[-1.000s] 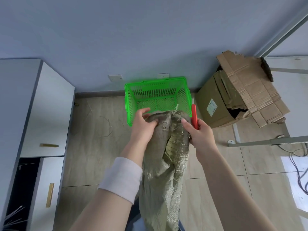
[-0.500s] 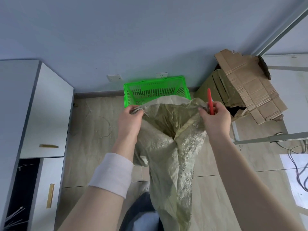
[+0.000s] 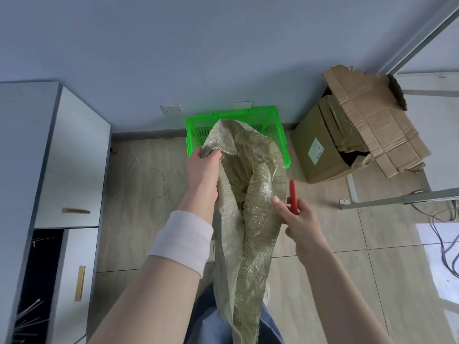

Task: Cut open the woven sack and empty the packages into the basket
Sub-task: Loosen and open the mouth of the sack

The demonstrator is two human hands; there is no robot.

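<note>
**In front of the green plastic basket (image 3: 191, 135), a woven sack held up by its mouth**

On the near side of the basket, the woven sack (image 3: 248, 244) hangs in a long, limp fall past the person's blue-clad legs. It is a dull olive-green weave with a shiny crosshatch where light catches it, and its edges are frayed. It looks slack and light, and no bulge shows.

Closer to the basket, the right hand (image 3: 298, 219) curls round a red-handled cutter (image 3: 293, 194), which points up. The thumb reaches towards the sack's right edge, though I cannot tell whether it touches. The tool seems to be kept in hand only because there is nowhere handy to put it down.

The left hand (image 3: 202, 175), with a white wristband (image 3: 183, 239) on its forearm, clenches the hem of the sack's mouth. It lifts that hem so the opening gapes and the top flap droops over the basket's near rim. This probably holds the mouth where anything tipped out would land in the basket. Inside the mouth is shadow, and no packages can be seen there or in the part of the basket that shows.

The basket stands on the tiled floor against the wall. A torn cardboard box (image 3: 323, 150) stands to the right of the basket, and a white cabinet (image 3: 74, 157) well to its left.
</note>
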